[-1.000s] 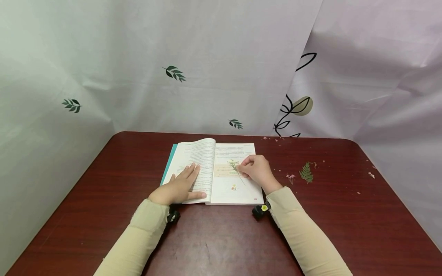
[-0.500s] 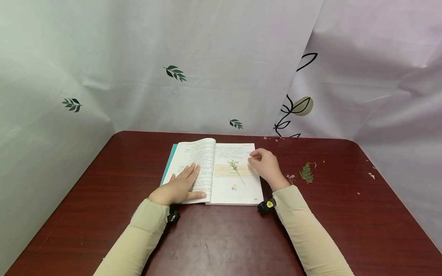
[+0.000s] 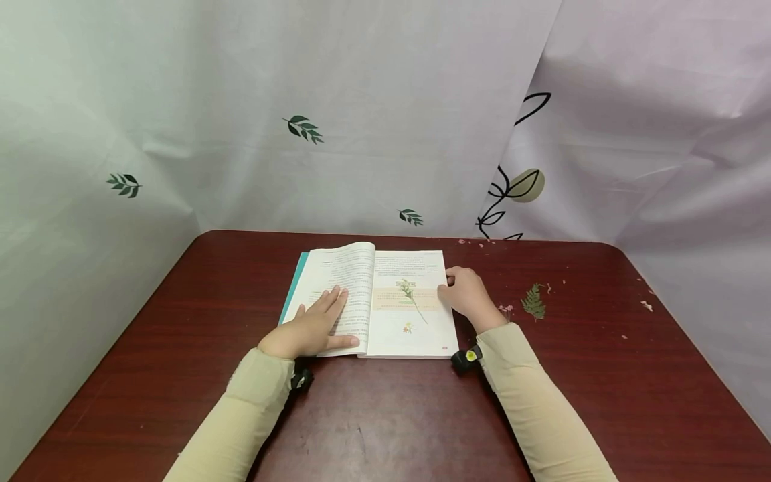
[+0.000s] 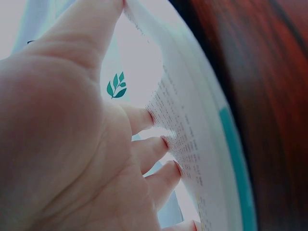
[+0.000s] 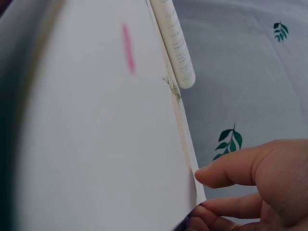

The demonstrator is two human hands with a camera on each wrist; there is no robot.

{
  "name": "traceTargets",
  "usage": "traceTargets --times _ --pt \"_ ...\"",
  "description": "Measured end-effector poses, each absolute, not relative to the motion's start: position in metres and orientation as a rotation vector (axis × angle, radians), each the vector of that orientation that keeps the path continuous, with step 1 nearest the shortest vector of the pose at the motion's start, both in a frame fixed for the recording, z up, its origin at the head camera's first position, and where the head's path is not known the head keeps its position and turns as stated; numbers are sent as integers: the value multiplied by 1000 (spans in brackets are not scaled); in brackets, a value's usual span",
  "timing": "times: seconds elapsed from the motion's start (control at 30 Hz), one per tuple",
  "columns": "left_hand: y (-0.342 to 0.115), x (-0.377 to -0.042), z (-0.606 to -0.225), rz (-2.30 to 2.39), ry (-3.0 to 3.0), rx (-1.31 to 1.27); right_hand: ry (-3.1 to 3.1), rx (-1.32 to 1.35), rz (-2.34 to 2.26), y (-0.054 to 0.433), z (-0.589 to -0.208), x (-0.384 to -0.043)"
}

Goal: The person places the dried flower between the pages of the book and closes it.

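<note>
An open book with a teal cover lies on the table. On its left page my left hand rests, fingers spread; in the left wrist view its fingertips touch the printed paper. A thin pressed sprig with a long stem lies flat on the right page, above a small flower shape. My right hand is at the book's right edge. In the right wrist view the thumb lies over the page's edge and the other fingers are below it, partly hidden, so the edge is pinched between them.
Right of the book, a green fern leaf lies on the dark red table. Small pink flowers sit beside my right wrist. Pale petal bits are scattered farther right and along the back edge. A pale patterned curtain stands behind.
My right hand has let go of the sprig, leaving it on the right page, and moved right to the book's edge. The left hand has stayed in place.
</note>
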State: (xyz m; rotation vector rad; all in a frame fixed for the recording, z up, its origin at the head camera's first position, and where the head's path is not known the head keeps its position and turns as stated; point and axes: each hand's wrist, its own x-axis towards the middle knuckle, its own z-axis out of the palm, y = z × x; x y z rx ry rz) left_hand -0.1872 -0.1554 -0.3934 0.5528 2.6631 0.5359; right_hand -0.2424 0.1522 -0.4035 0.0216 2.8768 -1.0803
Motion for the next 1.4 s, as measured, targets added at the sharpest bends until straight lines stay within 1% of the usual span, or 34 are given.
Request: traceTargets --times 0.3,0.53,0.97,1.07,1.2,1.4 --pt "-155 -188 -394 512 2667 554 2959 -41 -1017 153 -402 -243" --pt "-155 -188 -394 508 2666 544 2981 -21 -1176 152 -396 -241" --pt "-156 -188 -394 520 2663 542 2800 6 -1426 161 -382 -243" --pt "-156 -187 -392 521 2665 551 2764 -70 -1528 160 -377 -240" --pt "-155 -187 -391 534 2662 545 2778 -239 -1640 156 -369 -234" --pt "-155 -187 -392 536 2662 542 2730 -472 -1712 148 -365 -229"
